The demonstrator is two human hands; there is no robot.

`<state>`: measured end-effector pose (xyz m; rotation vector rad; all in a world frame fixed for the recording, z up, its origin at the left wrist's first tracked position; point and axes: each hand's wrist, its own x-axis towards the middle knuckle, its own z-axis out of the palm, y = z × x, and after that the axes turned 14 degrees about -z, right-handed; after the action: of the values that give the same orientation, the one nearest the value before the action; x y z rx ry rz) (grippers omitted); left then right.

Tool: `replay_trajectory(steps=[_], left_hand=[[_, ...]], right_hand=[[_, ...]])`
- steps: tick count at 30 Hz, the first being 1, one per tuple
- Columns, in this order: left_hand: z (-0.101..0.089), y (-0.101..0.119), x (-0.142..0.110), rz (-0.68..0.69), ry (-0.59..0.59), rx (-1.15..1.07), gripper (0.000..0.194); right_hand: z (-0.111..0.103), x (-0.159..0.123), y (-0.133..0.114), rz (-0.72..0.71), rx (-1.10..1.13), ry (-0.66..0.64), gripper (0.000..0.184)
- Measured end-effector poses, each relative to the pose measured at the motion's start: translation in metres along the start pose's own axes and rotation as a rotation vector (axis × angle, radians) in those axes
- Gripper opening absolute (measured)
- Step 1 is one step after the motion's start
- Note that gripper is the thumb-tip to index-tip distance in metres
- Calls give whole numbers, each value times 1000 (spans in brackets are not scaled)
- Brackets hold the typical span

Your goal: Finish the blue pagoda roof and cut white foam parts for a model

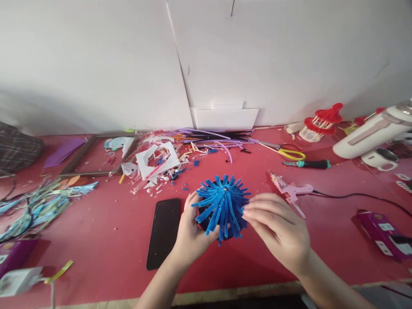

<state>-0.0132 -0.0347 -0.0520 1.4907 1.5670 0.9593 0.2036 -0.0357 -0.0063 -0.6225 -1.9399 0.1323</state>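
Note:
A round tuft of blue pipe cleaners (228, 206) fans out from a centre point and droops over a dark body beneath it, mostly hidden. My left hand (193, 234) wraps round this piece from the left, its thumb under the strands. From the right, my right hand (278, 227) has its fingertips pinched together at the outer end of a blue strand. Left of the piece lies a black phone (163, 234) on the red table (128, 240). A pink glue gun (291, 189) rests beyond my right hand.
Scissors (286, 151) and a utility knife (307, 164) lie at the back right, near a red-roofed model (322, 122) and a white flask (370, 131). Paper scraps (157, 161) and purple pipe cleaners (209, 134) litter the back. A power strip (383, 234) sits right; tinsel-like strands (45, 206) lie left.

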Motion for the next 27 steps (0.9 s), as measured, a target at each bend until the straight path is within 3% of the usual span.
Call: replay_trajectory(steps=[10, 15, 18, 22, 27], left_hand=[[-3, -5, 11, 22, -58, 17, 52], [-5, -6, 18, 36, -92, 41, 49], [-5, -10, 18, 30, -96, 37, 60], [-4, -20, 13, 4, -116, -9, 91], [-4, -26, 9, 20, -152, -37, 98]], right_hand=[[4, -10, 5, -96, -185, -171, 22], [5, -14, 7, -83, -164, -227, 19], [2, -17, 7, -43, -87, -225, 23], [-1, -19, 7, 53, -27, -144, 26], [5, -19, 6, 121, -62, -183, 19]])
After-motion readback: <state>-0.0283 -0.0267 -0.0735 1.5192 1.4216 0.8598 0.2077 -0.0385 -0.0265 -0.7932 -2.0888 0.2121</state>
